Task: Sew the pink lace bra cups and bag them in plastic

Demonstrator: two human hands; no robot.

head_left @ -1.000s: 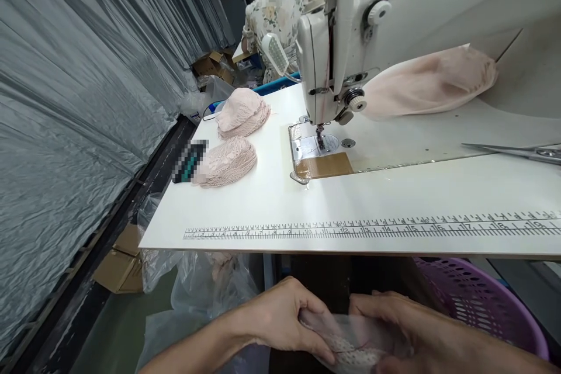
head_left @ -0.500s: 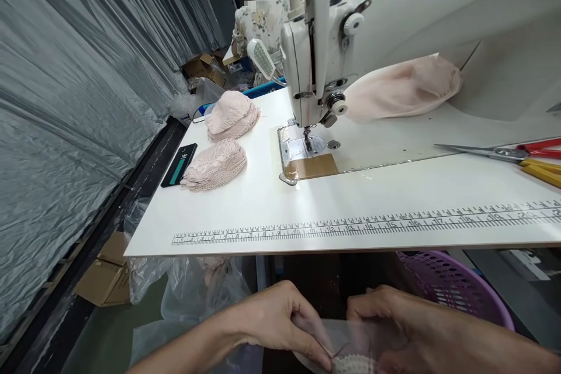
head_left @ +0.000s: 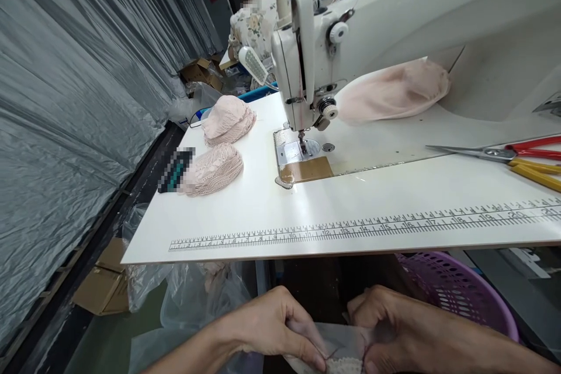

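Below the table's front edge, my left hand (head_left: 274,327) pinches a piece of sheer pale fabric (head_left: 339,339) with a scalloped lace edge. My right hand (head_left: 388,327) grips the other side of the same piece, its fingers curled. The fabric is stretched between both hands, and its lower part is cut off by the frame's bottom. Above them stands a white sewing machine (head_left: 302,64) with no fabric under its needle. Two stacks of pink lace cups, a rear stack (head_left: 228,120) and a front stack (head_left: 214,169), lie on the left of the table.
Red and yellow scissors (head_left: 504,155) lie at the table's right. Pink fabric (head_left: 394,92) rests behind the needle area. A purple basket (head_left: 464,292) is below right, a cardboard box (head_left: 103,280) below left. A person in a floral top (head_left: 254,26) sits beyond the table.
The view has shifted slightly, moving the machine and table a little left in the picture. Both hands still hold the sheer fabric, with more of it visible between them.
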